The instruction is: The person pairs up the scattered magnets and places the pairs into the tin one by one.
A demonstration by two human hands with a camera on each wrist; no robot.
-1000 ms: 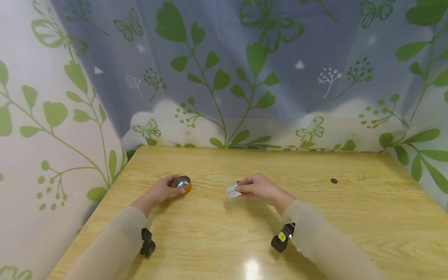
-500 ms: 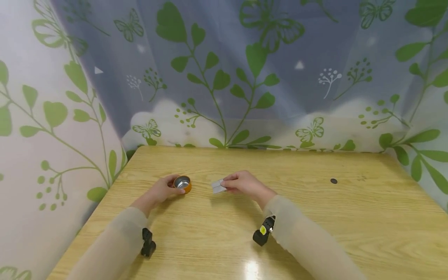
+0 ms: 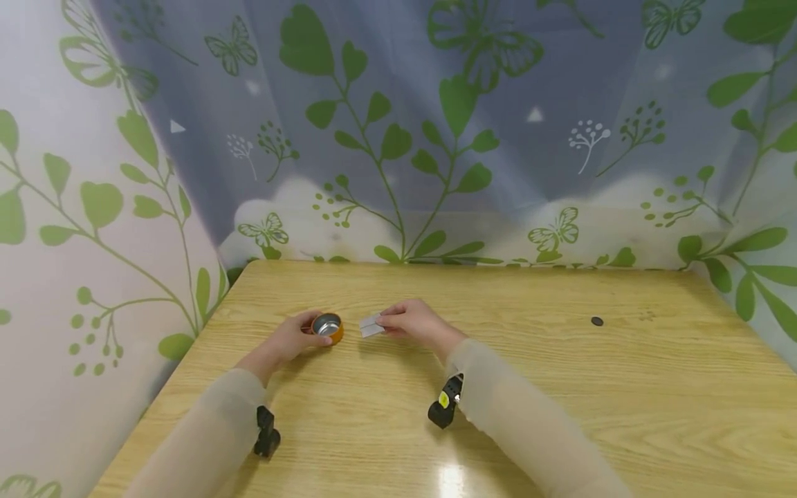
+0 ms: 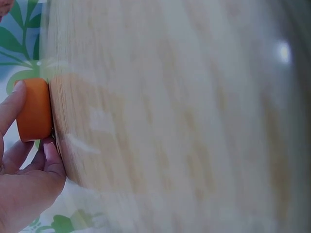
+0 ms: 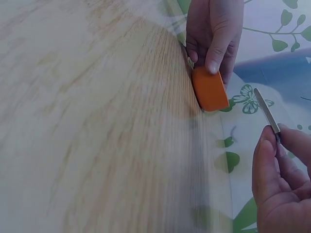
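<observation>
A small orange cup (image 3: 335, 335) with a shiny metal inside stands upright on the table, left of the middle. My left hand (image 3: 291, 339) grips its side, the thumb at the front; the left wrist view has its orange wall (image 4: 36, 109) between thumb and fingers. Just right of the cup and apart from it, my right hand (image 3: 413, 321) pinches a thin light-grey flat piece (image 3: 370, 326) with a line across it, raised above the table. Edge-on in the right wrist view, this grey piece (image 5: 265, 109) is held by thumb and fingertips. Its exact kind cannot be told.
A small dark round disc (image 3: 597, 321) lies on the wooden table (image 3: 529, 373) at the right. A curtain (image 3: 398, 152) with green leaves and butterflies hangs along the table's back edge. Black cameras sit on both wrists.
My right hand has moved left with the grey flat piece, from the middle of the table to close beside the cup. My left hand and the cup have stayed in place.
</observation>
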